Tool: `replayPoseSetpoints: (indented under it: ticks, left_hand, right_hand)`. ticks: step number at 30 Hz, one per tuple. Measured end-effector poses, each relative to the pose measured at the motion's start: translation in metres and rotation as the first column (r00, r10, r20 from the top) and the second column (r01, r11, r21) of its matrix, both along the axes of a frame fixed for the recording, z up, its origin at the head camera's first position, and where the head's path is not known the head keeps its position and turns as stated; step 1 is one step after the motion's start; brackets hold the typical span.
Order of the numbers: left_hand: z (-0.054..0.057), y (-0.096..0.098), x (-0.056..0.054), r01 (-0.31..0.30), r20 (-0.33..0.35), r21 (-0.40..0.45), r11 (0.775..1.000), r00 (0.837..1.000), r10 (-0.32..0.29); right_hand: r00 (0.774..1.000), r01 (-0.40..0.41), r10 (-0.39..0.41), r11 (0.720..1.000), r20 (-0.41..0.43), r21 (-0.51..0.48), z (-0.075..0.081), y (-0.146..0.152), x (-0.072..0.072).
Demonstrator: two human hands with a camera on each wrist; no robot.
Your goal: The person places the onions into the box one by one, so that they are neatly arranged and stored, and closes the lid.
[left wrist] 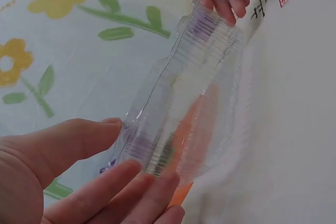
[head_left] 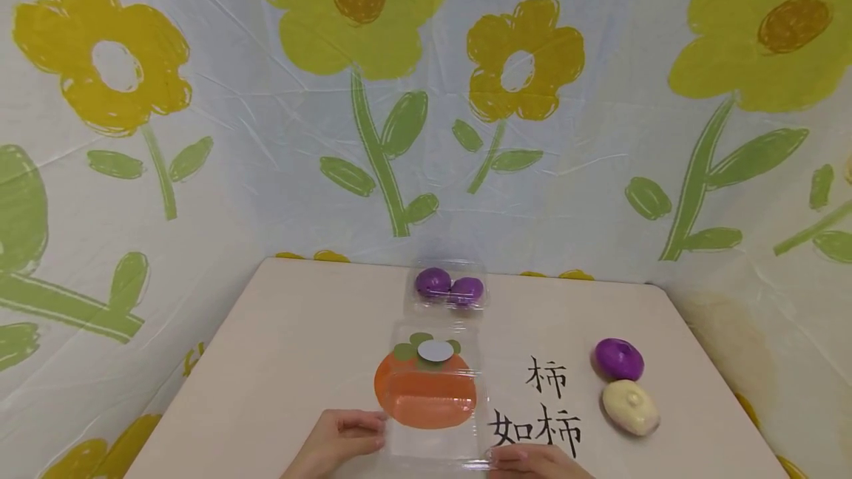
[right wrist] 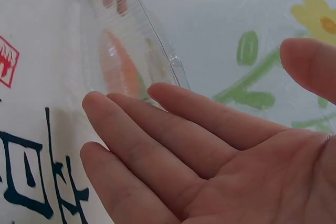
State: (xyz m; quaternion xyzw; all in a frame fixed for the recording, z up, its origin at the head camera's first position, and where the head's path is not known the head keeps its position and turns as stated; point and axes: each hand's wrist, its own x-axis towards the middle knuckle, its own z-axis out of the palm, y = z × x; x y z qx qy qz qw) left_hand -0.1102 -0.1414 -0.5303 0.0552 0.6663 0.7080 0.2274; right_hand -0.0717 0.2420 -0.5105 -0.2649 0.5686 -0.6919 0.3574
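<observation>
A clear plastic clamshell box (head_left: 435,446) is at the front middle of the table, over a printed orange persimmon (head_left: 406,409). My left hand (head_left: 342,438) pinches its left side; in the left wrist view the thumb is on one face of the plastic and the fingers (left wrist: 115,182) on the other. At the opposite end, my right hand (head_left: 535,460) touches the box with straight fingers (right wrist: 142,124), its thumb standing apart. Behind it, a second clear box (head_left: 413,300) holds two round purple things (head_left: 433,283).
On the right side of the table lie a glossy purple round thing (head_left: 619,358) and a cream-coloured one (head_left: 631,408) with a small nub. Black characters (head_left: 547,377) are printed on the table cover (head_left: 293,338). A flower-patterned cloth (head_left: 266,131) surrounds the table's back and sides.
</observation>
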Motion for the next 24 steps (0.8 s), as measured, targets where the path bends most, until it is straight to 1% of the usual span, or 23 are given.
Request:
replayPoseSetpoints:
  ticks: [1, 2, 3, 6, 9, 11, 14, 16, 19, 22, 24]
  left_hand:
    - [-0.001, 0.003, -0.001, -0.005, -0.002, 0.004, 1.0, 1.0, 0.005]
    - [-0.001, 0.006, -0.002, -0.013, -0.001, 0.007, 1.0, 1.0, 0.013]
    - [-0.002, 0.008, -0.002, -0.02, -0.002, 0.011, 1.0, 1.0, 0.02]
    - [-0.004, 0.014, -0.003, -0.039, -0.005, 0.016, 0.999, 0.999, 0.039]
    - [-0.005, 0.018, -0.003, -0.057, 0.003, 0.016, 0.998, 0.998, 0.057]
    - [-0.006, 0.019, -0.002, -0.065, -0.001, 0.028, 0.997, 0.998, 0.065]
    - [-0.006, 0.021, -0.002, -0.074, -0.026, 0.052, 0.996, 0.997, 0.076]
    - [-0.006, 0.021, -0.002, -0.078, -0.037, 0.054, 0.996, 0.996, 0.08]
    - [-0.006, 0.023, -0.002, -0.081, -0.045, 0.038, 0.996, 0.996, 0.083]
    - [-0.005, 0.024, -0.003, -0.081, -0.04, 0.037, 0.996, 0.996, 0.083]
    - [-0.005, 0.025, -0.003, -0.085, -0.04, 0.04, 0.996, 0.995, 0.087]
  right_hand:
    - [0.995, 0.019, -0.019, 1.0, 0.097, 0.003, 0.002, 0.001, 0.001]
    - [0.962, 0.08, -0.08, 0.997, 0.26, 0.011, 0.004, 0.002, 0.001]
    - [0.958, 0.097, -0.1, 0.995, 0.27, 0.025, 0.006, 0.003, 0.001]
    - [0.955, 0.123, -0.135, 0.99, 0.264, 0.062, 0.008, 0.005, 0.0]
    - [0.949, 0.147, -0.176, 0.981, 0.262, 0.126, 0.01, 0.006, -0.002]
    - [0.946, 0.171, -0.212, 0.969, 0.244, 0.176, 0.011, 0.007, -0.002]
    - [0.942, 0.196, -0.25, 0.951, 0.224, 0.238, 0.011, 0.007, -0.002]
    - [0.941, 0.207, -0.264, 0.944, 0.213, 0.256, 0.011, 0.007, -0.002]
    - [0.944, 0.203, -0.259, 0.945, 0.205, 0.258, 0.01, 0.006, -0.002]
    - [0.955, 0.21, -0.256, 0.938, 0.147, 0.274, 0.01, 0.007, -0.002]
    - [0.958, 0.222, -0.264, 0.929, 0.111, 0.295, 0.011, 0.008, -0.002]
